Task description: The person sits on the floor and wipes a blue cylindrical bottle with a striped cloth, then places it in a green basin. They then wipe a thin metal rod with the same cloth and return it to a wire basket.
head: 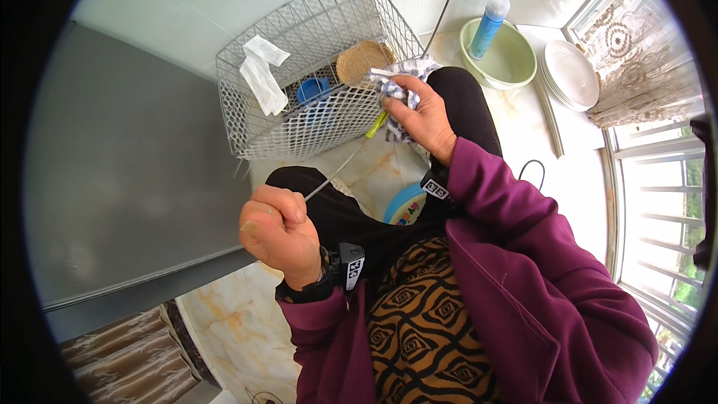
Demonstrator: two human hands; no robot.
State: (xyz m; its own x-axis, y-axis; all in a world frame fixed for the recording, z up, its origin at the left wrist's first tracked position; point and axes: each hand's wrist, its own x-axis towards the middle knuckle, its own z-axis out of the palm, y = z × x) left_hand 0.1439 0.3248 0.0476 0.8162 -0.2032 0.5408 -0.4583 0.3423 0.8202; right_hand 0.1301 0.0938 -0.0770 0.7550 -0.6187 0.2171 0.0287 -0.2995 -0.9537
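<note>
My left hand [280, 235] is closed in a fist round one end of a thin pale rod or cable [336, 171], in front of my knee. The rod runs up and right to a yellow-green strip [377, 125] beside my right hand [423, 115]. That hand pinches a crumpled blue-and-white cloth [401, 87] between thumb and fingers, over my other knee. Beyond the cloth a thin dark rod or cable [443, 11] rises toward the wall; whether it is one piece with the pale one is hidden by the cloth.
A wire cage [291, 123] holding a blue cup [313, 91] and a round woven tray [364, 62] stands ahead, with white strips [261, 78] on it. At right are a green basin [524, 62] with a spray can [487, 33], stacked white plates [572, 73] and a curtained window. A grey cabinet [129, 168] stands left.
</note>
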